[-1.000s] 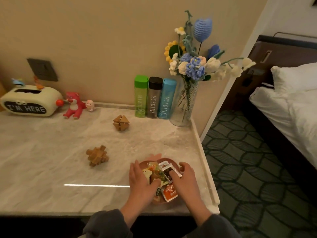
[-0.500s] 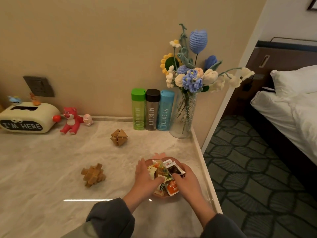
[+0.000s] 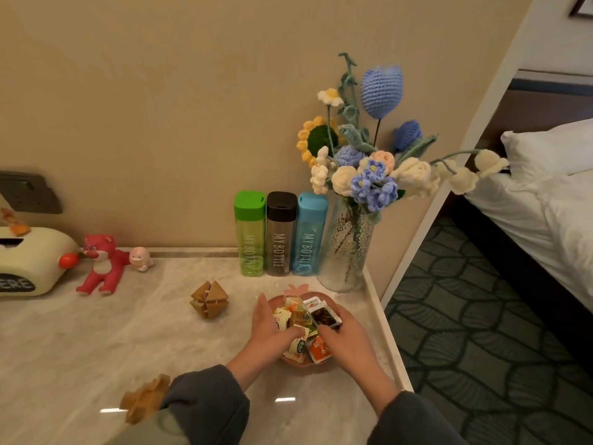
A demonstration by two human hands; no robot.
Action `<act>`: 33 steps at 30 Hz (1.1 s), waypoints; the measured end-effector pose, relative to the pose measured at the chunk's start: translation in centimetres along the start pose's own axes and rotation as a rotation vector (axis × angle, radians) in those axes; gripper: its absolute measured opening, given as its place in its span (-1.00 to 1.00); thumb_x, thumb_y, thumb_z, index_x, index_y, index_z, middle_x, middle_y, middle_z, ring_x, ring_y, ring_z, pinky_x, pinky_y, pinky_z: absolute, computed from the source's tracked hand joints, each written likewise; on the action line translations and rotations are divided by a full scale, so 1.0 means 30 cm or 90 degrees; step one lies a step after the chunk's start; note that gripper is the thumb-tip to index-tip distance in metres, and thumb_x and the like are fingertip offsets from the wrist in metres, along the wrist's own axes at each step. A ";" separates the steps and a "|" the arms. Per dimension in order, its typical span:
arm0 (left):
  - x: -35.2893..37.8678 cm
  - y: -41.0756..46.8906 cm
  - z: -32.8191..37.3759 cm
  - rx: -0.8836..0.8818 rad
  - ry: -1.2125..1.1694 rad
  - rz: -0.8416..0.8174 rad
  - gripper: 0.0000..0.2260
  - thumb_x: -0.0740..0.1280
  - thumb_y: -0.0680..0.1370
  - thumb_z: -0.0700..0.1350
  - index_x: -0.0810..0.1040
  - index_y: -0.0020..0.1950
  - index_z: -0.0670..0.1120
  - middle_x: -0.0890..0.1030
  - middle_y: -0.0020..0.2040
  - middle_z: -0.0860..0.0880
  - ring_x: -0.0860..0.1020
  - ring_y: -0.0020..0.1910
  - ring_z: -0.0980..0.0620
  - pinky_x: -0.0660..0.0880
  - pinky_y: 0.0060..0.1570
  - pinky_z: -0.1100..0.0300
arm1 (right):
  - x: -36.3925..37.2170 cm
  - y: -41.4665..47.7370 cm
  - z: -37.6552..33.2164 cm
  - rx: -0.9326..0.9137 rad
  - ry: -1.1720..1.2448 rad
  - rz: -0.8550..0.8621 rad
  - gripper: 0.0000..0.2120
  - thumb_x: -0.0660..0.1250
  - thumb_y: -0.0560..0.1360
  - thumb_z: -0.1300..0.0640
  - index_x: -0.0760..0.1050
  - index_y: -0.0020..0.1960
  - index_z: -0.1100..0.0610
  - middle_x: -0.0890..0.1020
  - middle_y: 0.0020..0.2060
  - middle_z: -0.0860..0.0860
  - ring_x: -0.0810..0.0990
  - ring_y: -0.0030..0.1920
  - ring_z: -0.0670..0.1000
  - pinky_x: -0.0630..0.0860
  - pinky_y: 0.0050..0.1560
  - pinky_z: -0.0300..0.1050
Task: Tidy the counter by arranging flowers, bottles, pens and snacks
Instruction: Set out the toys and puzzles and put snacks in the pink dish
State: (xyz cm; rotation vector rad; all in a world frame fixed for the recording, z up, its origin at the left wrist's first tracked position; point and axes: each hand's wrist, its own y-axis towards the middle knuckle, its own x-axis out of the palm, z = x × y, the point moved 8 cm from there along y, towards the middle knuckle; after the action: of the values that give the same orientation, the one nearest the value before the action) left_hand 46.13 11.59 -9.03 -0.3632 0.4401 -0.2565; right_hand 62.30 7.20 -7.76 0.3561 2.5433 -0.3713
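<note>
Currently: snack packets (image 3: 298, 316), glossy squares in orange, white and yellow plus one dark tub, sit heaped in a shallow round pink dish (image 3: 303, 365) on the veined marble counter (image 3: 128, 332), just before the ribbed glass vase (image 3: 348, 252). My left hand (image 3: 272, 335) lies along the left rim, fingers nearly straight, thumb across the packets. My right hand (image 3: 348, 342) flanks the right rim; its fingers are hidden, so I cannot tell its grip.

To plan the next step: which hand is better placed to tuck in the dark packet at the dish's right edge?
Right. The right hand lies against the dark packet on that side of the dish; the left hand rests on the opposite side and would probably have to cross over.
</note>
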 end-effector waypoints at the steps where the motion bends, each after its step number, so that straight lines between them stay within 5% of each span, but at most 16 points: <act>1: -0.001 0.006 0.007 0.001 -0.004 -0.003 -0.01 0.46 0.44 -0.12 -0.27 0.55 -0.06 -0.04 0.57 -0.09 0.05 0.53 -0.08 0.16 0.47 -0.04 | -0.004 0.009 -0.004 -0.001 -0.001 0.003 -0.56 0.32 0.50 0.11 0.42 0.34 -0.17 0.61 0.17 -0.12 0.53 0.06 -0.15 0.45 0.07 -0.22; 6: 0.002 0.078 0.029 0.003 -0.016 -0.022 -0.02 0.45 0.45 -0.11 -0.26 0.55 -0.05 -0.03 0.57 -0.08 0.06 0.53 -0.07 0.16 0.48 -0.04 | -0.011 0.073 0.000 0.013 -0.010 0.039 -0.56 0.33 0.50 0.10 0.41 0.35 -0.15 0.60 0.15 -0.12 0.52 0.04 -0.13 0.46 0.06 -0.19; 12: 0.006 0.122 0.044 0.007 -0.056 -0.027 -0.05 0.44 0.46 -0.11 -0.24 0.55 -0.05 0.03 0.57 -0.09 0.10 0.52 -0.06 0.17 0.47 -0.05 | -0.017 0.090 0.000 -0.004 -0.022 0.070 -0.63 0.31 0.49 -0.01 0.38 0.21 -0.35 0.54 -0.03 -0.26 0.53 0.00 -0.18 0.46 -0.01 -0.19; 23: -0.011 0.103 0.065 0.009 -0.086 0.004 -0.06 0.44 0.47 -0.16 -0.22 0.56 0.01 -0.04 0.57 -0.08 0.08 0.53 -0.10 0.20 0.45 -0.09 | -0.019 0.082 -0.004 0.011 -0.007 0.062 -0.53 0.37 0.46 0.12 0.38 0.33 -0.12 0.57 0.20 -0.08 0.55 0.15 -0.06 0.56 0.16 -0.03; 27: -0.041 0.050 0.078 0.039 -0.145 0.017 -0.14 0.42 0.48 -0.19 -0.12 0.57 -0.01 0.07 0.56 -0.07 0.21 0.48 -0.08 0.31 0.36 0.07 | -0.047 0.025 -0.059 -0.050 -0.002 0.110 -0.58 0.38 0.46 0.15 0.40 0.27 -0.08 0.51 0.18 -0.09 0.52 0.15 -0.08 0.49 0.08 -0.18; 30: -0.083 -0.010 0.084 0.066 -0.158 0.041 -0.28 0.38 0.52 -0.20 0.04 0.55 -0.04 0.18 0.53 -0.04 0.29 0.43 -0.01 0.35 0.09 0.28 | -0.052 -0.044 -0.127 -0.115 0.040 0.135 -0.53 0.36 0.45 0.22 0.34 0.18 -0.24 0.47 0.15 -0.16 0.47 0.15 -0.14 0.50 0.11 -0.18; 33: -0.132 -0.071 0.084 0.105 -0.106 0.068 -0.45 0.37 0.53 -0.16 0.25 0.48 -0.03 0.33 0.46 -0.01 0.34 0.33 0.10 0.31 0.11 0.30 | -0.038 -0.100 -0.169 -0.154 0.062 0.140 -0.52 0.34 0.45 0.24 0.36 0.21 -0.23 0.44 0.17 -0.19 0.43 0.11 -0.23 0.52 0.06 -0.26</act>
State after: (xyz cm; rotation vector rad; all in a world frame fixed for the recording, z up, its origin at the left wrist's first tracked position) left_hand 43.47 11.64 -4.60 -0.1960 0.2707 -0.1551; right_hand 59.88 5.91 -2.43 0.5643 2.5723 0.0380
